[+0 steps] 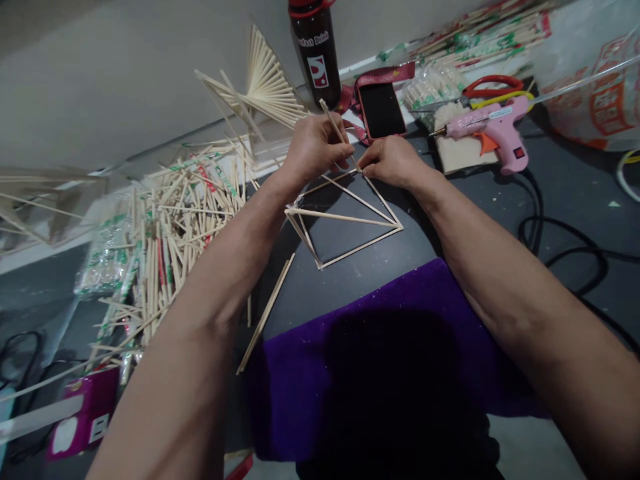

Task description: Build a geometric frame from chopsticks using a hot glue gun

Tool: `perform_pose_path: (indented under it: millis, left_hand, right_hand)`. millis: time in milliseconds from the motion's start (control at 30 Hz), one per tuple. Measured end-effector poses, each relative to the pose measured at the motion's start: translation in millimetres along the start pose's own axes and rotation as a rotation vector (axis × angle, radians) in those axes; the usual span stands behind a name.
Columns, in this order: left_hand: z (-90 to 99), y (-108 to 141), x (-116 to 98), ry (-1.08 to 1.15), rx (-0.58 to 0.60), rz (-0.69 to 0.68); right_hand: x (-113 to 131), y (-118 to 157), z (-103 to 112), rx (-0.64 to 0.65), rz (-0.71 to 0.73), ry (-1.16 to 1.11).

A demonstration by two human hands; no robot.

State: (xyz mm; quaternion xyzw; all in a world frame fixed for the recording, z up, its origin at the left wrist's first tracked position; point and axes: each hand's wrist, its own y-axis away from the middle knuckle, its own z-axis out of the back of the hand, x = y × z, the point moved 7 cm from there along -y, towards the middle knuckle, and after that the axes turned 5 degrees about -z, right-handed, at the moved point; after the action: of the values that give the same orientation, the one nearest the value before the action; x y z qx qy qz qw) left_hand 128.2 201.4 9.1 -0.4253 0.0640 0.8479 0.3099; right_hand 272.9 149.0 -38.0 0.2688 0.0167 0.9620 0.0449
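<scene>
Pale wood everywhere: a stick frame (360,249) stands on the dark desk (415,250) between the forearms, its near edge just beyond a purple cloth (310,347). Left hand (317,148) grasps a slanting stick (333,120), its foot meeting the frame's far corner; right hand (393,160) pinches at that same corner, though whether its fingertips also hold the stick's foot, I cannot tell. Main risk, in my judgement: a joint slipping or cracking. Such thin members give little contact at the ends, so a small twist from the left could swing the stick off its angle, and a hard press from the right could rack the whole frame. Any adhesive there is too small to make out; if soft, an early release might let the stick lean. Pink glue gun (500,120) lies beyond the right hand, nozzle over a pale block (463,157); if hot, a careless reach could burn, and a snag on its black cord (600,257) could drag it. Two loose sticks (267,313) lie near the left forearm, easily knocked.
</scene>
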Motion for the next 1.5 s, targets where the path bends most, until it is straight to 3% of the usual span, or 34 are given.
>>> perform_pose_path:
  millis: [800, 1000, 1200, 1500]
  left_hand:
    - [-6.1, -5, -12, -0.039, 0.04, -0.051]
    - [-4.8, -4, -9, -0.004, 0.063, -0.024]
    - [-6.7, -8, -9, -0.044, 0.082, -0.027]
    - [-6.7, -10, -8, -0.05, 0.09, -0.048]
  right_hand:
    - [-1, -1, -2, -0.029, 0.005, -0.009]
    - [-5, 1, -2, -0.071, -0.021, -0.161]
    - [4, 6, 22, -0.232, -0.008, -0.315]
    - [40, 26, 50, -0.322, 0.124, -0.284]
